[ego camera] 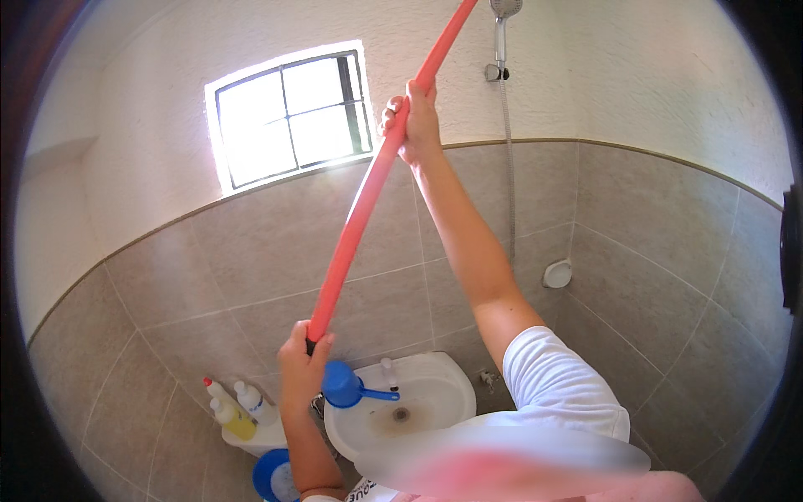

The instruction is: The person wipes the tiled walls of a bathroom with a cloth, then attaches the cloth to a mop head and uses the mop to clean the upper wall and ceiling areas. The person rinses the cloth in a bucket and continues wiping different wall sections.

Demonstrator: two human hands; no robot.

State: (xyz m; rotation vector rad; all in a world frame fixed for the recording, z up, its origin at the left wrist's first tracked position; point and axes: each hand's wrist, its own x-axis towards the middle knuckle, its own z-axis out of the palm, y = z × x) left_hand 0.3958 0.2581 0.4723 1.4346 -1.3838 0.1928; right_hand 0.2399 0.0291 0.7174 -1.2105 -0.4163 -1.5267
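Note:
A long red pole (361, 213) runs slantwise up across the picture, and its top end lies out of view. Near its lower, black-tipped end, my left hand (304, 361) is closed around it. Higher up, level with the window, my right hand (417, 122) grips the same pole with the arm stretched upward. Below and right of my left hand, a blue plastic dipper (342, 384) rests at the white washbasin (461, 389), its handle reaching over the bowl.
Several plastic bottles (238, 421) stand on a white ledge at the lower left, above a blue basin (260, 475). A barred window (288, 116), a hand shower (500, 37) and a white soap dish (557, 274) are on the walls.

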